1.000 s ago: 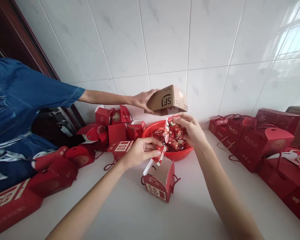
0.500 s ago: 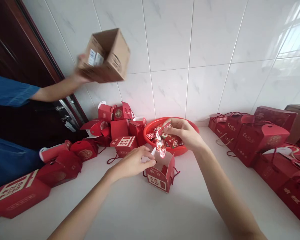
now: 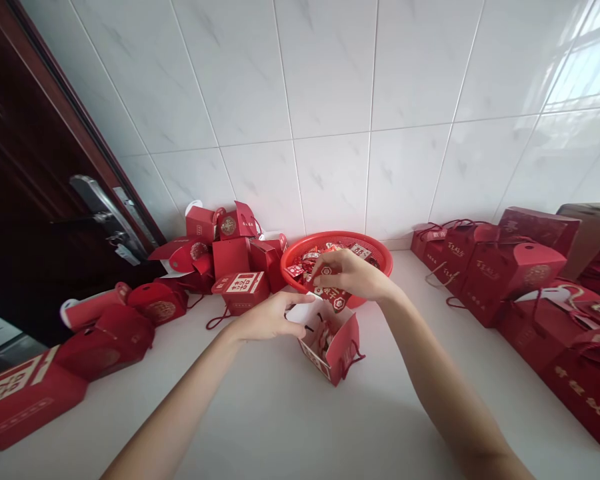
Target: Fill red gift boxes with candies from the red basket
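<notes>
Red gift boxes (image 3: 515, 283) with gold Chinese lettering stand right of the red perforated basket (image 3: 387, 261); left of it, another box (image 3: 245, 290) reads 囍. Before the basket, the left hand (image 3: 270, 318) grips an open gift box (image 3: 346, 350) by its side — the right hand (image 3: 357, 275), above the basket's near edge, pinches a flower-printed packet (image 3: 339, 300), its lettering partly covered.

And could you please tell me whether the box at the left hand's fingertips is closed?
No, the box by the left hand is open at the top, with wrapped pieces visible inside.
</notes>
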Demonstrator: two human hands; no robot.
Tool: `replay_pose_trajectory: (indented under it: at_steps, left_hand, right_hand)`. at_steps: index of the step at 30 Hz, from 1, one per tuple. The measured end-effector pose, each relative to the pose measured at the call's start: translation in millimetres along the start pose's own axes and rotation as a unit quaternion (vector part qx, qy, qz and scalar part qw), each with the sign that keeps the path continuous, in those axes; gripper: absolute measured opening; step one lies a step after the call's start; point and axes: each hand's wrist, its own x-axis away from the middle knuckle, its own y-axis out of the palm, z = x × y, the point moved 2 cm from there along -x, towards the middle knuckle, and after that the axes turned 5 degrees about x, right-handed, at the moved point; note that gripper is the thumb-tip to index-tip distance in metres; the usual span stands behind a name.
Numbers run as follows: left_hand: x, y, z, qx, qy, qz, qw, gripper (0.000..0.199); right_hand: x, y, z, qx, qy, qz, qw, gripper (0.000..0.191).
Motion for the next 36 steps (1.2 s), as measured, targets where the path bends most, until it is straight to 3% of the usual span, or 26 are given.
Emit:
replay_pose_trajectory:
  at_steps: [3,6,13,19,24,28,30,36]
  left_hand:
    - [-0.2,3.3,4.7,-0.013,-0.003,-0.010,1.000,0.059]
    - [-0.2,6.1,9.8,-0.011,0.006,-0.018,1.000,0.054]
    - [0.3,7.1,9.9,0.022,0.032,-0.054,0.998,0.054]
    - [1.4,6.6,11.1,0.018,0.048,-0.043,0.998,0.054]
    - [0.4,7.3,6.7,0.022,0.037,-0.060,0.997,0.063]
    - [0.3,7.2,-2.7,0.011,-0.011,-0.027,0.999,0.080]
    - [0.9,8.2,-4.7,0.014,-0.024,-0.019,0.999,0.083]
    - [1.8,13.5,0.1,0.026,0.020,0.001,0.999,0.074]
  right_hand:
    - [-1.6,1.2,0.9,-0.018,-0.035,-0.014,0.999,0.006]
    - [-3.9,6.5,3.1,0.045,-0.065,-0.060,0.995,0.005]
    - [2.4,13.2,0.4,0.166,-0.013,-0.112,0.980,0.011]
    - [8.9,11.2,-7.6,0.159,-0.025,-0.089,0.983,0.009]
    - [5.8,14.6,-1.5,0.197,-0.018,-0.109,0.974,0.018]
    - [4.6,7.1,0.7,0.213,-0.053,-0.013,0.976,0.025]
    - [6.2,0.9,-0.4,0.203,-0.067,0.001,0.977,0.024]
    - [14.2,-12.2,-4.8,0.203,-0.072,-0.048,0.975,0.016]
